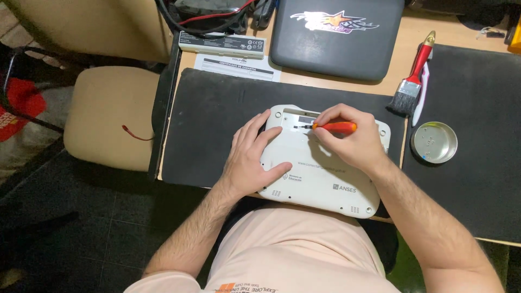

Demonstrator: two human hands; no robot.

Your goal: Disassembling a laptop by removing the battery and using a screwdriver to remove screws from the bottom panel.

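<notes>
Nearest me is my lap in a pale peach cotton shirt (293,244), with both bare forearms reaching forward over it. Just beyond lies a white plastic small laptop turned underside up (320,173), on a black rubber mat (211,125) at the desk's (404,54) near edge. My left hand (247,160) lies flat on its left side, fingers spread, steadying it. My right hand (347,138) pinches an orange-handled small screwdriver (334,127), fingers pressed together round the handle, the tip lying in the open recess near the far edge. I judge that I should keep the tip seated squarely and the left palm pressing down. To the right sit a round metal tin lid (434,142) and a red-handled paintbrush (413,76); farther off, a dark grey closed case (336,35).
</notes>
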